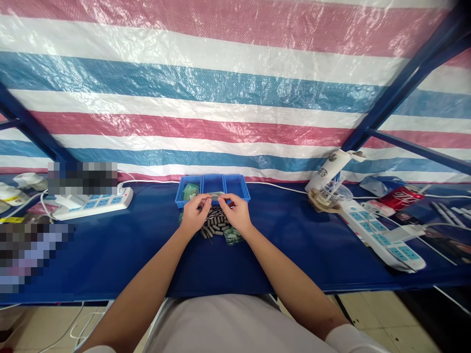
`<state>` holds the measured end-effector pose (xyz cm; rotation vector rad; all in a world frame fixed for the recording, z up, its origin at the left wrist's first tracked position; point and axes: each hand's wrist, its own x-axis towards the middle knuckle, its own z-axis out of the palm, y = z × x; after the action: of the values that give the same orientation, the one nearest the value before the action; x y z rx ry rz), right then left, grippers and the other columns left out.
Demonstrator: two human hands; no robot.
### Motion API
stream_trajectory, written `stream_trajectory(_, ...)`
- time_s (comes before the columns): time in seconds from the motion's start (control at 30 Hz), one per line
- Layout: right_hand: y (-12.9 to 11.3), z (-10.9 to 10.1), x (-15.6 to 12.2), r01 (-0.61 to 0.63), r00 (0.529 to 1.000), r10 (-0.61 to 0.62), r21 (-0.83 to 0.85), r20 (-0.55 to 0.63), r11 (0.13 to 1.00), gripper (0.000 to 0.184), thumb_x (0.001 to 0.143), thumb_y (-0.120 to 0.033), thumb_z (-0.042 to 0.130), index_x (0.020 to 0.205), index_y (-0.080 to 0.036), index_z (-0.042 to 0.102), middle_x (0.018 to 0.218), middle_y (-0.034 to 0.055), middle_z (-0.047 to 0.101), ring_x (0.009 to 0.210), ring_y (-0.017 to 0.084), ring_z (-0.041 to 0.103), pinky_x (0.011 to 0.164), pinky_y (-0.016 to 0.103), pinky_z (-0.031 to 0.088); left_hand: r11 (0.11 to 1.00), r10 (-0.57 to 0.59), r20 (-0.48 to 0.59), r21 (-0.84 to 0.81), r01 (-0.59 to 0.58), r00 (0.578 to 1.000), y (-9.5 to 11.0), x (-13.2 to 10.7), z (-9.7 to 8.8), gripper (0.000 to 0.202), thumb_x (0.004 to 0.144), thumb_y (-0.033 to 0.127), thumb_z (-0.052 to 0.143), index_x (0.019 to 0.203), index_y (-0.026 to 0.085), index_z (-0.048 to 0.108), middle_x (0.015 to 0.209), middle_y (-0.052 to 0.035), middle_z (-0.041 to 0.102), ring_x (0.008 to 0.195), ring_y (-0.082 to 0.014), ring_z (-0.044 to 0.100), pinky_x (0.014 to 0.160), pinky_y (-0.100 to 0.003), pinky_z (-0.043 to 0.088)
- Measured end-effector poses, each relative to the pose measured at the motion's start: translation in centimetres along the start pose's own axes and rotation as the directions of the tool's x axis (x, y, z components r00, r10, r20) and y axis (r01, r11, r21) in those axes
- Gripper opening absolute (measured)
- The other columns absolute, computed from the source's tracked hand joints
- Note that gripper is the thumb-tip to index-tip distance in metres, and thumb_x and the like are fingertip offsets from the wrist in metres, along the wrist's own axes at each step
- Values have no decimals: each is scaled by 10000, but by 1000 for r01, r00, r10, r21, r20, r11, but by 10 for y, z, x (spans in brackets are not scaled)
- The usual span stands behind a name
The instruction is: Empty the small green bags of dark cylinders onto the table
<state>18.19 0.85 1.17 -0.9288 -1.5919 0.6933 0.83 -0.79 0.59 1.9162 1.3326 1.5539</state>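
My left hand (194,213) and my right hand (237,212) meet over a heap of small dark cylindrical parts (216,224) on the blue table. Both pinch a small green circuit board (215,196) between their fingertips, held just above the heap. More green boards (232,236) lie beside the heap at its right and near my left wrist. Right behind my hands stands a blue three-compartment tray (235,187); its left compartment holds some green boards (190,191).
A white power strip (91,202) lies at the back left. Another long power strip (382,236) runs along the right, beside a white cup-like stand (328,179) and a red can (402,197). A striped tarp (228,93) hangs behind the table.
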Motion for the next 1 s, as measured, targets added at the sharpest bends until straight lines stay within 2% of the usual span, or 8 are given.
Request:
stream_trajectory(0.17,3,1,0,16,1000,-16,-17,-5,1000,202,909,-386,653,962,-219,753,948,59,764,786,196,699,594,290,516,999,18,-21,34,-18,1000,-6,-1,2,212,966,354,590,1040,195,708,871,-44,747,690,-153,703,653,-267,557)
stream_trajectory(0.43,3,2,0,-2,1000,2,-2,6,1000,110,882,-327,657,878,-225,700,870,32,720,706,169,652,578,282,495,986,140,-62,95,-134,988,-10,1,4,154,965,286,578,980,200,705,958,-52,745,674,-128,665,634,-255,544)
stream_trajectory(0.67,4,2,-1,-64,997,65,12,-42,998,220,860,-420,696,899,-230,593,865,28,656,726,172,620,584,282,480,981,177,-59,91,-171,982,-11,2,4,135,969,261,581,984,207,704,960,-52,734,683,-126,652,628,-252,532)
stream_trajectory(1.0,3,2,1,-98,993,100,34,-55,995,298,841,-412,696,988,-240,501,817,-8,628,680,155,599,592,280,467,984,164,-47,78,-160,985,-11,1,4,122,958,277,602,975,204,698,907,-39,717,704,-125,639,628,-236,520)
